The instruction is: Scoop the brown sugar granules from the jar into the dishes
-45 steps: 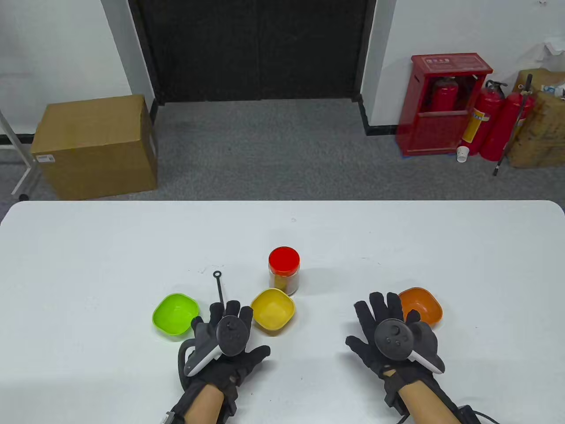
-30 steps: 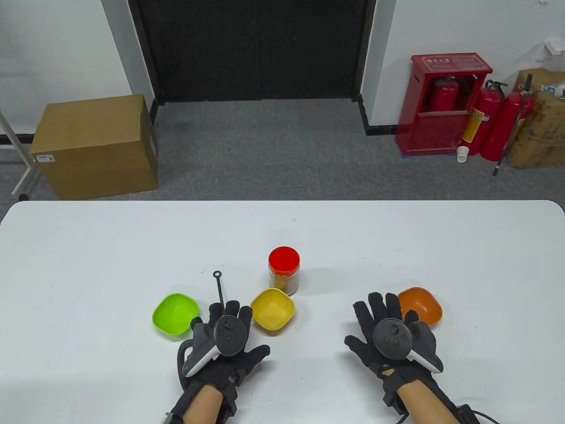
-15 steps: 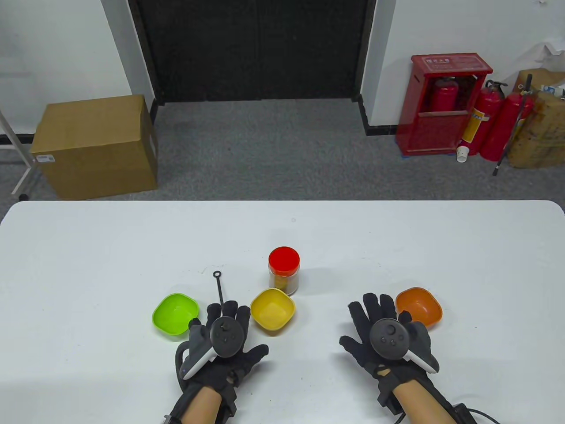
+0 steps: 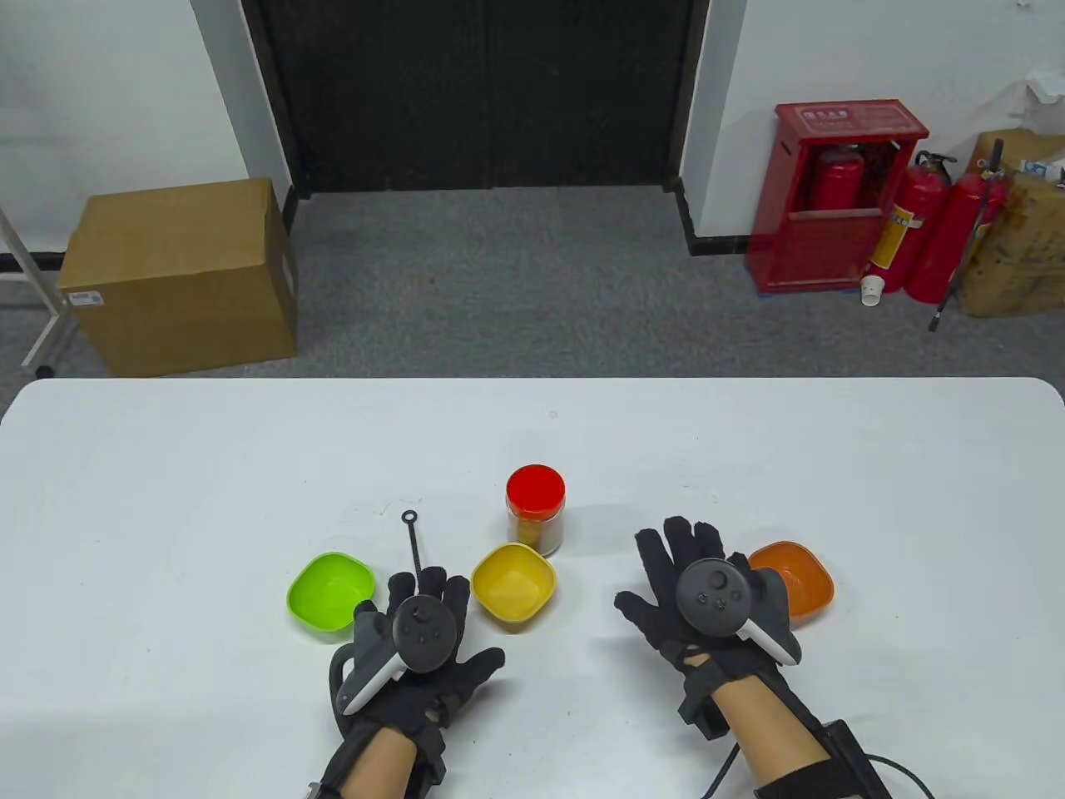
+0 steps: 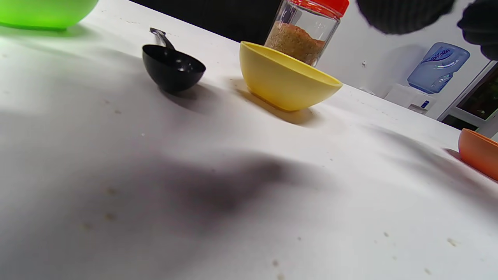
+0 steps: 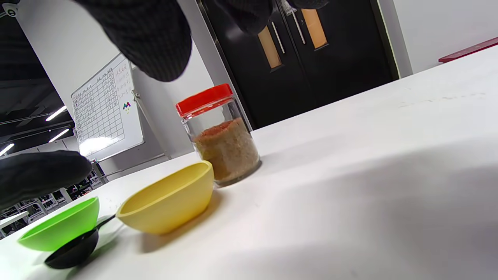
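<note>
A glass jar (image 4: 536, 508) of brown sugar granules stands with its red lid on, behind a yellow dish (image 4: 513, 583). A green dish (image 4: 330, 591) sits to the left and an orange dish (image 4: 797, 576) to the right. A black scoop (image 4: 411, 537) lies between the green and yellow dishes; my left hand covers its cup. The left wrist view shows the cup (image 5: 173, 68) empty. My left hand (image 4: 424, 603) is open, fingers spread, holding nothing. My right hand (image 4: 670, 566) is open and empty, right of the jar and beside the orange dish.
The white table (image 4: 166, 499) runs wide to both sides and far behind the jar. All three dishes look empty. Beyond the table are a cardboard box (image 4: 179, 275) on the floor and red fire extinguishers (image 4: 923, 233).
My right hand has moved left and forward, away from the orange dish and toward the jar. My left hand has barely shifted. The jar, dishes and scoop have not moved.
</note>
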Action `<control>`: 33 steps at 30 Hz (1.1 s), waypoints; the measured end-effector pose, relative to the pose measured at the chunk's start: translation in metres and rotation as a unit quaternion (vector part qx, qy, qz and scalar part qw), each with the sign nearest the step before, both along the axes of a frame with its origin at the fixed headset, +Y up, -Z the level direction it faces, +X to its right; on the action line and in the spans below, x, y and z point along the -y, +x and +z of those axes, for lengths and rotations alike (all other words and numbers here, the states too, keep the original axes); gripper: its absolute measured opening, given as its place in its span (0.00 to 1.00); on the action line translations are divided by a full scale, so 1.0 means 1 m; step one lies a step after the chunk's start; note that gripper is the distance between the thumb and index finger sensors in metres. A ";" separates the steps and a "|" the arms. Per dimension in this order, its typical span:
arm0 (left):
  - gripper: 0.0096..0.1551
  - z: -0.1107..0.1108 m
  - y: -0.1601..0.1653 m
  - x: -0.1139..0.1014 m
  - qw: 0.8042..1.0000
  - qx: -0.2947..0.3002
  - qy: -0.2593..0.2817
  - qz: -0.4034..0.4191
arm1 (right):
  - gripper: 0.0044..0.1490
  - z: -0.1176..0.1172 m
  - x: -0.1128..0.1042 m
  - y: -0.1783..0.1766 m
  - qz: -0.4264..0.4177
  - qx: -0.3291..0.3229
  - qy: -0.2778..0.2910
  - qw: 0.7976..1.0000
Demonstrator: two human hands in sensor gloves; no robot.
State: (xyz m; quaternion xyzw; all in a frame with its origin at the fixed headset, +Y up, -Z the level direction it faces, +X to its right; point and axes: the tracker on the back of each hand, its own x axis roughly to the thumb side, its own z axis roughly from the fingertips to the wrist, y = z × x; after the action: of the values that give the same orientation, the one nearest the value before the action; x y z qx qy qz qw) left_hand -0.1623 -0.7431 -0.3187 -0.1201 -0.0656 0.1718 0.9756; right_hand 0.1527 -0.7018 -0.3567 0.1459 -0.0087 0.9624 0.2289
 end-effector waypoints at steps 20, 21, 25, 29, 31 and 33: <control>0.58 0.003 0.002 -0.004 1.000 0.006 0.005 0.014 | 0.56 -0.089 -0.014 -0.092 -0.031 0.025 -0.060 0.997; 0.58 0.003 0.002 -0.004 1.000 0.006 0.005 0.016 | 0.57 -0.092 -0.014 -0.094 -0.033 0.028 -0.067 0.997; 0.58 0.003 0.002 -0.005 1.000 0.005 0.005 0.022 | 0.60 -0.108 -0.007 -0.103 -0.039 0.036 -0.097 0.994; 0.58 0.003 0.003 -0.005 1.000 0.009 0.001 0.019 | 0.62 -0.115 0.005 -0.112 -0.037 0.035 -0.131 0.990; 0.58 0.003 0.004 -0.005 1.000 0.010 0.002 0.019 | 0.63 -0.117 0.011 -0.115 -0.038 0.036 -0.140 0.989; 0.58 0.003 0.003 -0.005 1.000 0.010 0.002 0.021 | 0.64 -0.118 0.013 -0.118 -0.037 0.039 -0.133 0.990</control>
State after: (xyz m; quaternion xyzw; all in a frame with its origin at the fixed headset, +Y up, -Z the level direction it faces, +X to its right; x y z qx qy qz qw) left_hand -0.1588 -0.7386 -0.3152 -0.1185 -0.0781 0.1904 0.9714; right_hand 0.0347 -0.7146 -0.4745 0.0763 0.1048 0.9508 0.2813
